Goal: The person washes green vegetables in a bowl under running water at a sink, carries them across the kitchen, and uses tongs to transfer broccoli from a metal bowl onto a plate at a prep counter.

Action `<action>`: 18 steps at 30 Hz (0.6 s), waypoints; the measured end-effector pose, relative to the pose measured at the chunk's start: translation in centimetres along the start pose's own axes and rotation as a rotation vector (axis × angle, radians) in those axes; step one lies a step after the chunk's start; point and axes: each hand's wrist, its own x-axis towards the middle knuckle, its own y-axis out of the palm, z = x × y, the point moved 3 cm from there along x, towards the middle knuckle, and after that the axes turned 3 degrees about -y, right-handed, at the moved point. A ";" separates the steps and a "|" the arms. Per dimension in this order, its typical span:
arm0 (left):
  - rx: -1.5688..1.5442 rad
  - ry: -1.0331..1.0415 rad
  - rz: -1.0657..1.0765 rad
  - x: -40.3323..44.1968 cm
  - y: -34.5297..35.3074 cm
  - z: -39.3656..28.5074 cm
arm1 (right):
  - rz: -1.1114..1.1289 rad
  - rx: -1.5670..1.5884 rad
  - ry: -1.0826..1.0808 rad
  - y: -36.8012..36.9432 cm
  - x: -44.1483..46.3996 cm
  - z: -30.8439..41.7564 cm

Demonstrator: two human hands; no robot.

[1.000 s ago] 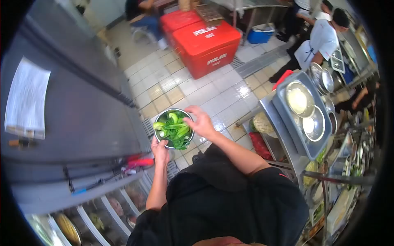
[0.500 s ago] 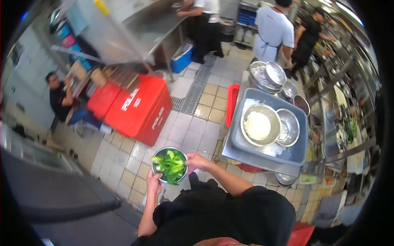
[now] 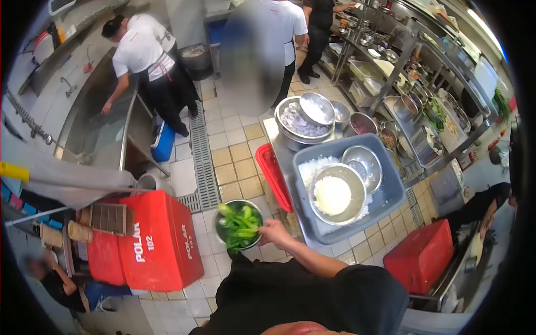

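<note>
Presently, the steel bowl (image 3: 221, 233) is in front of the person's black shirt (image 3: 304, 293), over the tiled floor (image 3: 243, 152). The right hand (image 3: 273, 233) holds this bowl at its right rim, with the fingers closed on the edge. The left hand does not show, so I cannot tell how it stands.

On the left side, the red cooler (image 3: 167, 248) is near, and its side wall makes a boundary. On the right is the edge of the steel table (image 3: 287, 167), with a red tray (image 3: 270, 173) along it and the grey tub (image 3: 394, 187) on top. Between cooler and table, the tiles make an open lane, and a long drain grate (image 3: 205, 162) runs through it.

The bowl is round, thus it has no long axis, and its mouth faces up. Inside, the bok choy (image 3: 241, 222) lies in a loose heap: a pale stem end is at the upper left rim, while dark leaves gather toward the lower rim.
</note>
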 end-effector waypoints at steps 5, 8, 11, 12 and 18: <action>0.272 0.091 0.100 9.5 -4.2 -11.2 | -0.233 0.037 -0.122 1.0 5.1 4.4; 0.458 0.270 0.150 15.1 -5.4 -19.9 | -0.258 0.081 -0.162 2.6 8.1 7.5; 0.517 0.598 0.173 21.9 -4.5 -30.2 | -0.259 0.157 -0.203 4.4 11.5 10.4; 0.484 0.665 0.178 23.0 -3.5 -33.9 | -0.250 0.174 -0.201 5.1 12.9 11.6; -0.024 0.713 0.190 12.4 2.1 -53.8 | -0.222 0.157 -0.150 7.4 25.9 16.9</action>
